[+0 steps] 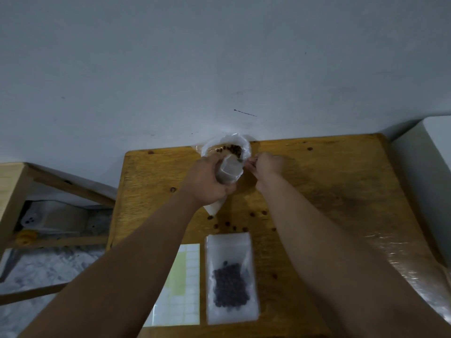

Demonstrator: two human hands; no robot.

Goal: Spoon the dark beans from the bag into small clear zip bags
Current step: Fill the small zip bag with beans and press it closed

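Just beyond both hands (234,172), bean bag (229,146)

Honey-yellow wood grain with dark knots across the worktop (329,191). Pale grey-white wall (170,69), upper frame, thin dark streak near centre. Dark brown beans (233,149) in the clear bag (245,142), upper centre. Near-black beans in the milky zip bag (230,279), lower centre. White grid of squares, partly pale green, on the label sheet (181,284).

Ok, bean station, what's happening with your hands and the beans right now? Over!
Left hand gripping small zip bag by the bean bag. Right hand pinching something, likely the spoon. One filled bag down. Loose beans scattered on table.
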